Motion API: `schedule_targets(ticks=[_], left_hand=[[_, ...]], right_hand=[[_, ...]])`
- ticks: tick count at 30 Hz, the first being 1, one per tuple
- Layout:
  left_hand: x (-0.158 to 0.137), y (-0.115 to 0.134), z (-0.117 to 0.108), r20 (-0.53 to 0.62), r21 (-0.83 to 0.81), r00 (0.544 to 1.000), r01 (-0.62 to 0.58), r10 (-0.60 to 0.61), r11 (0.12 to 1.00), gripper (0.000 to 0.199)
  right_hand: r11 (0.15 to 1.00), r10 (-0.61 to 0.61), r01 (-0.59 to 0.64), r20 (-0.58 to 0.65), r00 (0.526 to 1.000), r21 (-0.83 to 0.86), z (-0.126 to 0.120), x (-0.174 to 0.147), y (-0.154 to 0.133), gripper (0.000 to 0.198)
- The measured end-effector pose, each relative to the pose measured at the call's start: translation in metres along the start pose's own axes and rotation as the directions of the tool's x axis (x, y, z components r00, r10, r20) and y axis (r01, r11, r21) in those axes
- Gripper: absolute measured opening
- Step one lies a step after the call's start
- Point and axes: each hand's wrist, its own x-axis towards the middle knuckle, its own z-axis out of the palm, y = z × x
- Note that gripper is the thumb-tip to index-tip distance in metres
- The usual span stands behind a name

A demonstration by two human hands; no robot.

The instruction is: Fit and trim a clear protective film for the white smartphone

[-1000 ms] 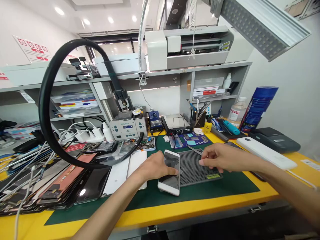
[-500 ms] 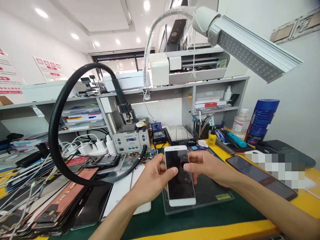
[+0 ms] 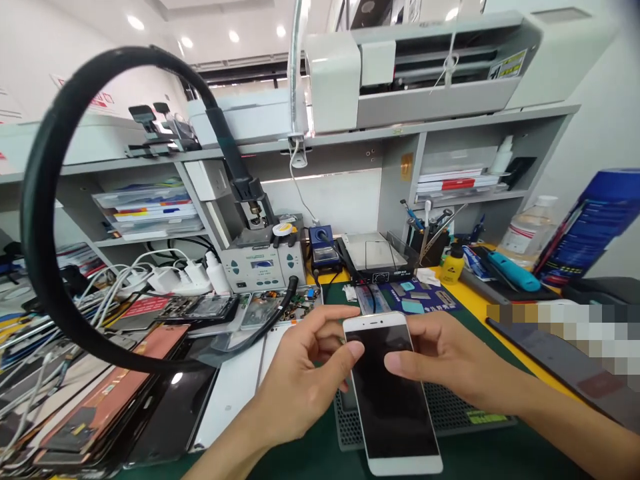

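Note:
Between my two hands is a white smartphone (image 3: 395, 413), its dark screen facing me and its top edge tilted away. My left hand (image 3: 313, 373) grips the upper left edge, thumb on the glass and fingers behind. My right hand (image 3: 445, 360) holds the upper right edge the same way, its thumb also resting on the screen. The fingers behind the phone are partly hidden. Beneath the phone lies a dark perforated pad (image 3: 457, 407) on a green mat (image 3: 310, 457).
Stacked phone screens and panels (image 3: 115, 393) crowd the left. A hot-air station (image 3: 263, 263) with a looped black hose (image 3: 37, 220) stands behind. At the back are a heating plate (image 3: 375, 257) and a yellow bottle (image 3: 453, 265). A large dark phone (image 3: 565, 360) lies at right.
The view has come closer and tipped downward, so the lamp head is out of sight. The phone appears larger and lower, its lower end swung slightly right. Both hands keep their hold.

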Motion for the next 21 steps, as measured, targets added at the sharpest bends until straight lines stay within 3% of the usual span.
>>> schedule_targets(ticks=[5, 13, 21], left_hand=[[-0.0013, -0.0050, 0.0019, 0.008, -0.013, 1.000, 0.007, -0.006, 1.000, 0.033], [0.0004, -0.0062, 0.0039, 0.012, -0.092, 0.999, 0.040, -0.039, 0.995, 0.035], [-0.0033, -0.0061, 0.0039, 0.004, -0.071, 1.000, 0.012, -0.011, 0.997, 0.028]], right_hand=[[0.996, 0.051, -0.052, 0.015, 0.999, 0.071, -0.0002, 0.0005, -0.0012, 0.028], [0.992, 0.041, -0.045, 0.035, 0.999, 0.122, 0.0011, -0.0001, -0.0028, 0.025], [0.991, 0.048, -0.054, 0.054, 0.997, 0.119, 0.0028, -0.0033, -0.0059, 0.023]])
